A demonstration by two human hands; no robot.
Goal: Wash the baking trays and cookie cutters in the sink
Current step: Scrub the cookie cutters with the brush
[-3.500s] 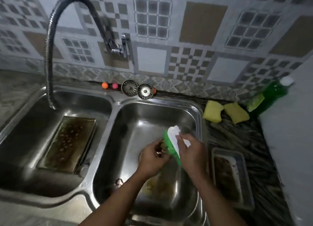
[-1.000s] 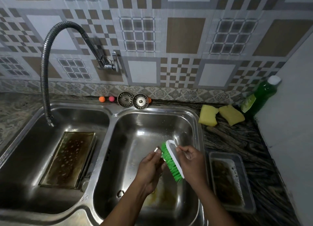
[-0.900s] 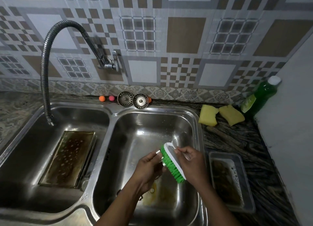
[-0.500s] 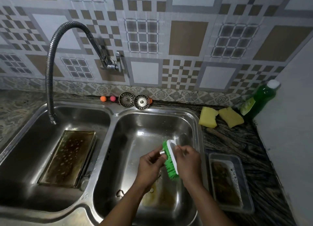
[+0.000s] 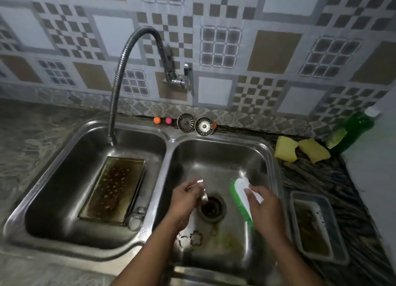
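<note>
Head view. I see left hand [image 5: 184,197] over right basin [image 5: 214,157], fingers pinched on cookie cutter [image 5: 203,192]: thin shiny metal band, blurred, shape unclear, at 10 o'clock of drain [image 5: 211,207]. Right hand [image 5: 264,208] at 3 o'clock of drain, fingers curled round white-backed, green-bristled brush [image 5: 241,191]. Flower cutter [image 5: 196,238] and round cutter [image 5: 184,241] side by side on basin floor, 7 o'clock of drain. Baking tray [image 5: 113,189], brown and greasy, flat in left basin [image 5: 64,189]. Second tray [image 5: 315,225], stained, on tabletop [image 5: 317,176], 3 o'clock of sink.
</note>
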